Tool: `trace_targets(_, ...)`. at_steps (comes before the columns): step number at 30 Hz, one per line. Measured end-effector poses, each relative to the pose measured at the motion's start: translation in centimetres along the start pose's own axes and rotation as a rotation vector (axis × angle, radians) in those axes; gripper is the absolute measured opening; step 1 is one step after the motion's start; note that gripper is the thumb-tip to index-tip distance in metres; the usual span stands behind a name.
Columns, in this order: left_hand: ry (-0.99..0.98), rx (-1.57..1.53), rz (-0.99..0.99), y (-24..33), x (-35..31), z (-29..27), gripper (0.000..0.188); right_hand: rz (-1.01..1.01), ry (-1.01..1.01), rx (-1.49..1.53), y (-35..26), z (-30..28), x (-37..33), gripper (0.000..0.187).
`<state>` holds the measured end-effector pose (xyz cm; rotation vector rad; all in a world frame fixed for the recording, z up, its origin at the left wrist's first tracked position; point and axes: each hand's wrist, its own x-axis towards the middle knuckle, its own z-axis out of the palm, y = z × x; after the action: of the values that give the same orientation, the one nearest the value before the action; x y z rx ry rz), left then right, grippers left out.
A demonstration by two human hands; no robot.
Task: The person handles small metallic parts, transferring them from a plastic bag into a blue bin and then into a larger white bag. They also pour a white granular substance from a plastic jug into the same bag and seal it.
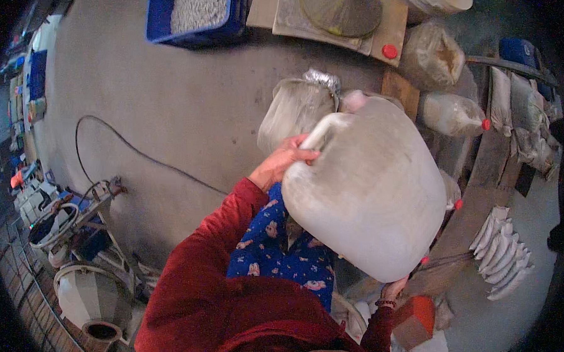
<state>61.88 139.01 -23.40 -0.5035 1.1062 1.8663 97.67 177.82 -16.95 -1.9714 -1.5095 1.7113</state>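
Observation:
A large, scuffed white plastic jerrycan [369, 186] is held tilted in front of me. My left hand [282, 160] is closed around its handle. At the can's lower end, my right hand [395, 289] supports the base, with most of its fingers hidden beneath. The can's far end, where something pink shows, is slightly blurred. Just beyond my left hand stands a cloudy, translucent container [294, 117], partly covered by the jerrycan. Crumpled silvery foil-like material [322, 81] lies at that container's far side.
A blue crate [155, 13] of pale granules stands at the far left of a board [261, 8]. Red-capped jugs [451, 114] line the right, near stacked white sacks [502, 255]. A black cable [148, 152] crosses the floor toward a mixer-like drum [94, 297].

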Motion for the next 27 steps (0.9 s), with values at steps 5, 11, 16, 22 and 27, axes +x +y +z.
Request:
trace_targets(5, -0.246, 0.081, 0.194, 5.7, 0.3, 10.6, 0.049, 0.119, 0.015, 0.174, 0.7, 0.5, 4.0, 0.051)
trace_targets(11, -0.328, 0.696, 0.693, -0.6, 1.1, 24.9, 0.065, -0.557, 0.051, -0.247, -11.7, 1.8, 3.5, 0.044)
trace_targets(16, -0.228, 0.834, 0.87, -9.3, 6.7, 34.2, 0.07, -0.666, -0.384, -0.278, -22.9, 9.8, 2.0, 0.041)
trace_targets(22, -0.094, 0.799, 1.034, -14.8, 14.2, 40.3, 0.067, -0.341, -0.499, -0.252, -25.8, 13.4, 15.8, 0.031)
trace_targets(27, -0.462, 1.072, 0.963, -12.7, 19.8, 37.0, 0.035, -0.535, -0.332, -0.539, -25.0, 12.7, 24.5, 0.029)
